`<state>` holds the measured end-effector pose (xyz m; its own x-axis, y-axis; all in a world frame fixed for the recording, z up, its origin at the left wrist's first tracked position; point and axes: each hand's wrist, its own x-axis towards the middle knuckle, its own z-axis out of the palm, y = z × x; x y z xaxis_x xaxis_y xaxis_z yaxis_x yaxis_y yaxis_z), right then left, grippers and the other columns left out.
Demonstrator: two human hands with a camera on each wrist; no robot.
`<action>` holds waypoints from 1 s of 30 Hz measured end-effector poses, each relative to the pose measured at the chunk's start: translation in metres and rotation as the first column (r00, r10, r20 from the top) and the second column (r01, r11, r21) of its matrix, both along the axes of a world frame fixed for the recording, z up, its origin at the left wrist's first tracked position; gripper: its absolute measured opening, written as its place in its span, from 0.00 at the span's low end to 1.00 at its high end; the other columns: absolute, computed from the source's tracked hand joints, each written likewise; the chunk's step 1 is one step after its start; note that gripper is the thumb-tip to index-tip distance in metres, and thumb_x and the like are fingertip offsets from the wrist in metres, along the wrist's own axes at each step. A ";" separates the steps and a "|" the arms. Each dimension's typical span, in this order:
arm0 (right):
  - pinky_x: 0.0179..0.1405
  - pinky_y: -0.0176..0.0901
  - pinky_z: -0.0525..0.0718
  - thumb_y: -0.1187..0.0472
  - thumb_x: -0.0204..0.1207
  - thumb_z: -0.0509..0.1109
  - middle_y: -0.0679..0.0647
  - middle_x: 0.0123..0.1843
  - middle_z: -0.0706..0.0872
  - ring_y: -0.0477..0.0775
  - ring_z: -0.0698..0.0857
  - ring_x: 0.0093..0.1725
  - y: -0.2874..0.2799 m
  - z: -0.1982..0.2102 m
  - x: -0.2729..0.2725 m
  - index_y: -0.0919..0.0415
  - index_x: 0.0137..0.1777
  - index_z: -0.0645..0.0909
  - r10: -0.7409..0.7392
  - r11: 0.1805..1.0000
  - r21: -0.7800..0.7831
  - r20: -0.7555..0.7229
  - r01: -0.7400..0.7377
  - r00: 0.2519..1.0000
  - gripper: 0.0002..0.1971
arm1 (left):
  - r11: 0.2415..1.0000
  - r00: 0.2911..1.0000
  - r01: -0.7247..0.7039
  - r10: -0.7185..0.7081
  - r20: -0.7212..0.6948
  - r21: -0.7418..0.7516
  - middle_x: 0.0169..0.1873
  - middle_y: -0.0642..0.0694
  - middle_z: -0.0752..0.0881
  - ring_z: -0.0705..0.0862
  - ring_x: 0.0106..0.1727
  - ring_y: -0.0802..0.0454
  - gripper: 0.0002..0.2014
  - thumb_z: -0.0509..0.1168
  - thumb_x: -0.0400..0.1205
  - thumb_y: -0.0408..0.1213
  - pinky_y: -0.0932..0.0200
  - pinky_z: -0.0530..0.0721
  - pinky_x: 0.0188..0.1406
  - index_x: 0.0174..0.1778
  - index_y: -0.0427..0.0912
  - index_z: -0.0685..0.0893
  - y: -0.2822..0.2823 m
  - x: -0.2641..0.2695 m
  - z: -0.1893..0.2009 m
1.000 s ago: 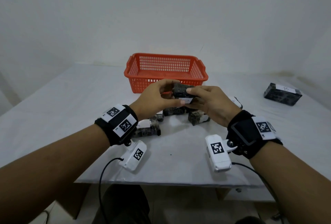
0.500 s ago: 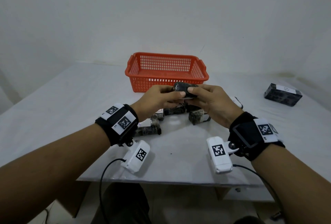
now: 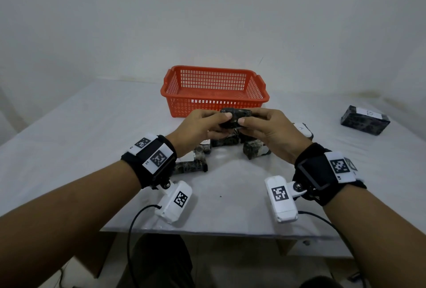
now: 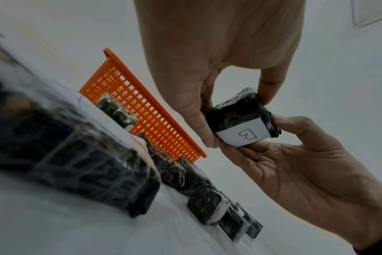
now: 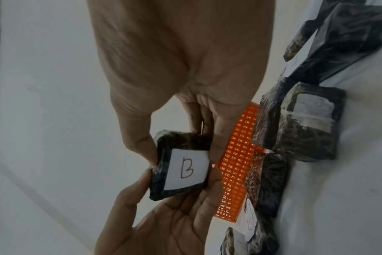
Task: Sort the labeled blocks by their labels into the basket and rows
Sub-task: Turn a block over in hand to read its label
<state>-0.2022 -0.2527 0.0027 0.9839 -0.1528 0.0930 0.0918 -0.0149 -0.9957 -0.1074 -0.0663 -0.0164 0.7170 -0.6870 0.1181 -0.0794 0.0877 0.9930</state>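
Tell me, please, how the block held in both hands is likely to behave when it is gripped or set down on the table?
The held block looks stiff: its flat faces keep their shape under fingers of both hands. Its glossy, crinkled wrap may be somewhat slippery. Its boxy shape should sit flat and not roll, like the lone block at the table's right.

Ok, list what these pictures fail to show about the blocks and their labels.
- Held block: in the head view its label faces down, hidden; the wrist views read B.
- Clustered blocks: both hands cover them in the head view; labels unreadable.
- Nearest block: blurred in the left wrist view.
- Basket: floor partly behind the near wall.
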 end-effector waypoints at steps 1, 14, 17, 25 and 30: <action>0.67 0.47 0.88 0.67 0.81 0.75 0.64 0.64 0.91 0.58 0.91 0.64 0.000 0.000 0.000 0.70 0.67 0.86 0.002 1.000 0.012 -0.004 -0.002 1.000 0.16 | 1.000 1.000 -0.007 0.007 0.011 0.004 0.64 0.31 0.90 0.91 0.65 0.37 0.24 0.70 0.81 0.44 0.40 0.86 0.70 0.68 0.30 0.86 0.000 0.000 0.001; 0.68 0.49 0.88 0.68 0.77 0.78 0.65 0.65 0.91 0.60 0.91 0.66 0.000 -0.005 0.000 0.69 0.69 0.85 -0.006 0.999 0.033 -0.019 0.007 1.000 0.20 | 1.000 1.000 0.010 -0.010 0.027 0.028 0.64 0.35 0.90 0.92 0.64 0.43 0.17 0.68 0.88 0.36 0.48 0.89 0.68 0.71 0.30 0.85 0.003 -0.003 0.001; 0.67 0.50 0.88 0.67 0.74 0.80 0.64 0.63 0.92 0.59 0.92 0.63 -0.001 -0.003 0.000 0.66 0.67 0.86 -0.027 0.999 -0.029 0.004 0.027 1.000 0.21 | 0.999 0.999 0.038 -0.038 0.002 0.003 0.67 0.33 0.88 0.90 0.66 0.40 0.18 0.68 0.87 0.34 0.46 0.88 0.68 0.71 0.30 0.84 0.004 -0.003 0.000; 0.69 0.51 0.87 0.56 0.65 0.82 0.63 0.64 0.92 0.58 0.91 0.65 0.001 -0.003 0.000 0.67 0.67 0.86 -0.047 0.999 -0.010 0.035 0.048 0.998 0.30 | 0.997 0.997 0.071 -0.071 0.022 -0.014 0.68 0.31 0.87 0.89 0.67 0.39 0.19 0.69 0.84 0.25 0.43 0.89 0.66 0.73 0.30 0.83 0.008 -0.005 0.001; 0.61 0.50 0.91 0.57 0.75 0.78 0.63 0.65 0.91 0.61 0.91 0.65 0.001 0.001 -0.003 0.67 0.71 0.82 0.023 0.998 0.065 -0.054 -0.019 0.998 0.26 | 0.999 0.988 0.003 -0.010 0.155 0.048 0.64 0.39 0.91 0.91 0.64 0.48 0.23 0.75 0.80 0.24 0.58 0.90 0.58 0.72 0.34 0.84 0.010 -0.009 0.004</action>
